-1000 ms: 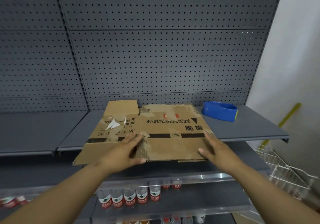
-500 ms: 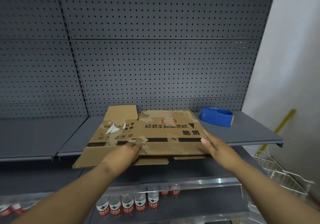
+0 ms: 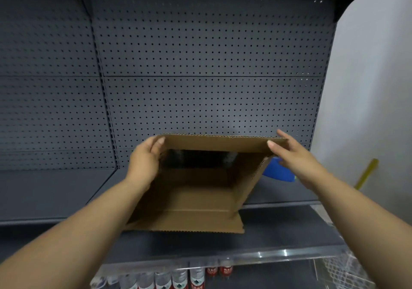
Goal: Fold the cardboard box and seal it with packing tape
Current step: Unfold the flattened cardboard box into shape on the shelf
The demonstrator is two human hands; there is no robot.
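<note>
The brown cardboard box point(image 3: 196, 199) stands opened into a tube on the grey shelf point(image 3: 55, 190), its open end facing me so I look into its inside. My left hand point(image 3: 145, 161) grips the upper left corner of its top panel. At the upper right corner my right hand point(image 3: 294, 155) holds the top panel, thumb on the inner face. The blue packing tape dispenser point(image 3: 278, 170) lies on the shelf behind the box's right side, partly hidden by the box and my right hand.
A grey pegboard wall point(image 3: 200, 65) backs the shelf. Below, a lower shelf holds several water bottles point(image 3: 178, 277) with red labels. A white wire basket point(image 3: 347, 271) and a yellow pole point(image 3: 365, 172) are at the right, by the white wall.
The flat box has been lifted and pulled open into a tube. Both hands moved from its near edge up to the top panel's corners. The view came closer.
</note>
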